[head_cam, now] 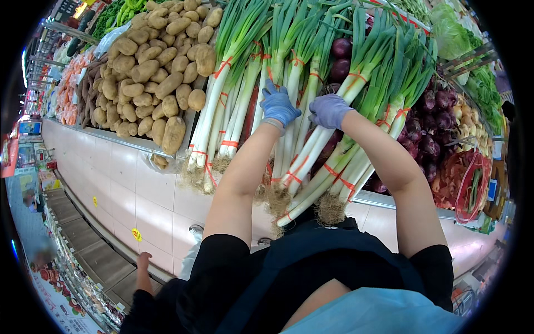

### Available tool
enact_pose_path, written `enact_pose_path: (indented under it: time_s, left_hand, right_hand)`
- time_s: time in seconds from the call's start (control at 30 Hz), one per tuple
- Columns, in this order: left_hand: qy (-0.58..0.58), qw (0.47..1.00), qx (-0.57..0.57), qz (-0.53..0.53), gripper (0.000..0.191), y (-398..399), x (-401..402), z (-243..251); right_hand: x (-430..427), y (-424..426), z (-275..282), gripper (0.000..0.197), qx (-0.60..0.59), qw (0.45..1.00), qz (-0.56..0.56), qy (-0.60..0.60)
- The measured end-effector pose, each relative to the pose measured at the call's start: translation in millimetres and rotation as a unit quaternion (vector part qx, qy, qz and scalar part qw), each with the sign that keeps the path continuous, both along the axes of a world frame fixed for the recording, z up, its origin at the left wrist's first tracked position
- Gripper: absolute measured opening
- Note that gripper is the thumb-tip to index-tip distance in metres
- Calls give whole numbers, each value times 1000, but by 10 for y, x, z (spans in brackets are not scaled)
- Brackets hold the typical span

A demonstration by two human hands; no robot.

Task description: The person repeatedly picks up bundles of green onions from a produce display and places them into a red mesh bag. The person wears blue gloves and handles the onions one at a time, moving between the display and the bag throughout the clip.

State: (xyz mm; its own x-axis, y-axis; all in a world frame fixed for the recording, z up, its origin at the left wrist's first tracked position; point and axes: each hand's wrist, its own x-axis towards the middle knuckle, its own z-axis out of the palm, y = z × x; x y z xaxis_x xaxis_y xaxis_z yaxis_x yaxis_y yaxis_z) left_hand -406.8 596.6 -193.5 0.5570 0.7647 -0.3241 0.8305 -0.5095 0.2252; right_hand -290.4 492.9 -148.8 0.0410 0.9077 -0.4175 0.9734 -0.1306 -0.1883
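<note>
Bunches of large green onions tied with red bands lie before me, leaves away from me and hairy roots towards me. My left hand [278,104], in a blue glove, rests on the middle bunches [293,89] with its fingers apart. Just right of it my right hand [331,110], in a purplish-blue glove, lies over a thick bunch [319,135] slanting towards me. Its fingers curl around the white stalks; the fingertips are partly hidden. More tied bunches lie left [212,110] and right [363,167] of my hands. Red onions [342,48] show between the bunches.
Potatoes [146,71] are heaped at left beside sweet potatoes [88,89]. Red onions [431,112], yellow onions [469,125] and a red mesh basket [473,183] stand at right. A metal display edge [121,140] borders the tiled floor. Another person's hand [144,259] shows at lower left.
</note>
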Motion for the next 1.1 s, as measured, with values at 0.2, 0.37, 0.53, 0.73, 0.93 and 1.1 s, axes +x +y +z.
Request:
enact_pose_path:
  time_s: [0.2,0.37,0.53,0.73,0.93,1.1]
  left_hand:
    - [-86,992,-91,-8,79,548,-277,-257]
    - [-194,955,-224,-4,66,913,-561,-324]
    - [-318,857,-402,48,55,937,-933,-304]
    - [-431,656,-616,59,69,839,-1447,-190]
    - [-382,690,-606,103,65,824,-1583,125]
    - [-436,717,-537,83,58,901,-1796,571]
  right_hand:
    - [-39,-232,238,22,-33,997,33,-67]
    - [-67,-150,260,23,-58,997,0,-58]
    - [26,134,30,46,-23,996,-76,45]
    - [-250,659,-199,73,-49,695,-425,578]
    - [-801,1010,-533,76,32,471,-514,716]
    - [-771,1087,-650,89,76,634,-524,563]
